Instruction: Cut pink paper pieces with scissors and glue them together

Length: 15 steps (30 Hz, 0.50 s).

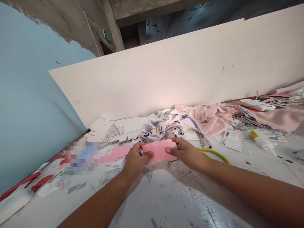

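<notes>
A pink rectangular piece of paper or thin fabric (158, 150) lies flat between my hands, just above the white worktable (171, 202). My left hand (136, 156) pinches its left end, and my right hand (186, 152) grips its right end. A longer pink strip (116, 153) lies on the table to the left of my left hand. Behind my hands is a heap of white floral fabric (163, 126), with crumpled pink fabric (209, 119) beyond it.
A yellow cable (215, 153) curves past my right wrist. A yellow-capped white bottle (262, 142) lies at the right among papers and scraps. A pixelated patch (82, 157) covers part of the left table. A tall white board (166, 69) stands along the back edge.
</notes>
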{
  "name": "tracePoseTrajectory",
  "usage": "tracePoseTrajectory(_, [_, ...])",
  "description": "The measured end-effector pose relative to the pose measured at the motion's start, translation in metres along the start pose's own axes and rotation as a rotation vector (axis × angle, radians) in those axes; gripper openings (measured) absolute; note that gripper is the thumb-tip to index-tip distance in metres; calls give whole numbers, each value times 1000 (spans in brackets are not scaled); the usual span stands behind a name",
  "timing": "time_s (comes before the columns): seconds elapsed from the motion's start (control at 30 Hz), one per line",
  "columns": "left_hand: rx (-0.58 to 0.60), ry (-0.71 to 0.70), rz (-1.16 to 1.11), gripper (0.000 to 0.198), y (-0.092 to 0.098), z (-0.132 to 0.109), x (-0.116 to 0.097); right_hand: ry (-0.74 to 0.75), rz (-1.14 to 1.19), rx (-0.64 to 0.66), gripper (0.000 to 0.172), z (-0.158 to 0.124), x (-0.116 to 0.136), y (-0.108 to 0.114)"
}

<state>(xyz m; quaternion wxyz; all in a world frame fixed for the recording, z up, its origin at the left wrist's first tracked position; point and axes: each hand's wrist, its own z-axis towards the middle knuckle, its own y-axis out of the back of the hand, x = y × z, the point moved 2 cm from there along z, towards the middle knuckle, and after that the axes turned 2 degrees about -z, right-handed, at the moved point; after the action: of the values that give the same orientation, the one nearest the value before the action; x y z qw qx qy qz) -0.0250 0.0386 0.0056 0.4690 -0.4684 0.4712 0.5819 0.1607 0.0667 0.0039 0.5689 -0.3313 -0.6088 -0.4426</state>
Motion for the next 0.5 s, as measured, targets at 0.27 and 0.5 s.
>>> tracePoseTrajectory(0.27, [-15,37,37,36,2,1,-1,-56,148,13,30,3,-2,0])
tracePoseTrajectory(0.5, [10,37,-6,37,2,3,1,-83,173,-54,29,1,2,-1])
